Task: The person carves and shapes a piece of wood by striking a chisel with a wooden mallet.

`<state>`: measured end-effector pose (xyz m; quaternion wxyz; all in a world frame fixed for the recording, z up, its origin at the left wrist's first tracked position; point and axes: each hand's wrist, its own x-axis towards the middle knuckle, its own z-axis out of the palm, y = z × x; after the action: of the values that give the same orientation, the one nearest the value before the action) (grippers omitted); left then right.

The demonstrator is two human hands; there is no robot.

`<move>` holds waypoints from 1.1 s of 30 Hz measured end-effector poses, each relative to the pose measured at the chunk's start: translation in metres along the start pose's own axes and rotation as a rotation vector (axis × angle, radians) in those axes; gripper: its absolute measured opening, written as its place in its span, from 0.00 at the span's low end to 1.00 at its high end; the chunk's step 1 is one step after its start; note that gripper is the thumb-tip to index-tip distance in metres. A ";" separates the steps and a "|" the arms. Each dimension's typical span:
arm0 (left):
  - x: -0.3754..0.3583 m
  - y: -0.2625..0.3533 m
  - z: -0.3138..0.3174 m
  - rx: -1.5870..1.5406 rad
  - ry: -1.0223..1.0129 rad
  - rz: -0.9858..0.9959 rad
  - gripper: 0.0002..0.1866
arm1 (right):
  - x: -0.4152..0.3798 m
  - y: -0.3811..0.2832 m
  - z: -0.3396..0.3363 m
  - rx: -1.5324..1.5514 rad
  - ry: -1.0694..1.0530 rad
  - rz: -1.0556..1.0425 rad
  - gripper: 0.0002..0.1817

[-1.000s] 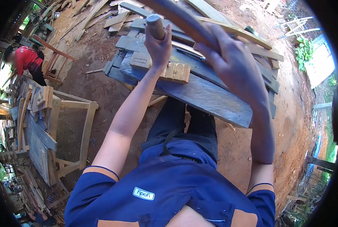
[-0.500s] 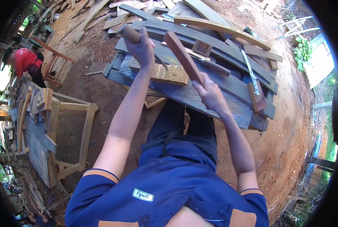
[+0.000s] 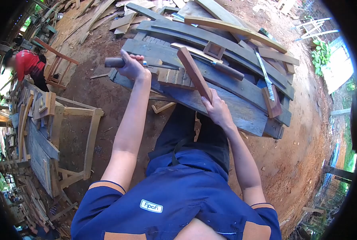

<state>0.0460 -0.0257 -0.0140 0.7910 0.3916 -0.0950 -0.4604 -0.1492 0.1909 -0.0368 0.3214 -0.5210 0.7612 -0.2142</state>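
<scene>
Left hand [image 3: 133, 68] clasps brown cylindrical wooden-handled chisel [image 3: 113, 62] near grey wooden workbench's [image 3: 240, 111] left end. Right hand [image 3: 217, 109] grips reddish-brown flat wooden bar [image 3: 191, 69] over near edge. Bar likely stiff, hefty; best held low.

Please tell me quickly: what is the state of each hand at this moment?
Left hand: closed, holding the chisel by its handle.
Right hand: closed, holding one end of the wooden bar.

A label [image 3: 151, 206] on the blue shirt [image 3: 178, 194] reads "yody"; lettering [image 3: 22, 56] on the red shirt [image 3: 29, 66] is unclear.
</scene>
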 end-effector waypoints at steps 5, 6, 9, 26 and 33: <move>-0.018 0.005 0.017 0.065 -0.372 0.154 0.17 | 0.002 0.000 0.001 0.037 -0.009 -0.017 0.25; -0.022 0.005 0.019 0.104 -0.399 0.185 0.17 | 0.002 0.001 0.001 0.039 -0.005 -0.014 0.25; -0.032 0.005 0.024 0.145 -0.525 0.214 0.17 | 0.003 0.003 0.003 0.013 -0.014 0.010 0.25; -0.068 -0.023 0.038 0.437 -0.763 0.663 0.20 | -0.025 -0.137 -0.114 0.317 0.417 -0.637 0.22; -0.060 -0.020 0.028 0.348 -0.744 0.451 0.21 | -0.023 -0.142 -0.124 -0.157 0.329 -0.614 0.23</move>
<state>-0.0152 0.0024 0.0036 0.7060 0.2966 -0.5306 -0.3634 -0.1389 0.1597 0.1500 0.0743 -0.7071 0.6248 -0.3228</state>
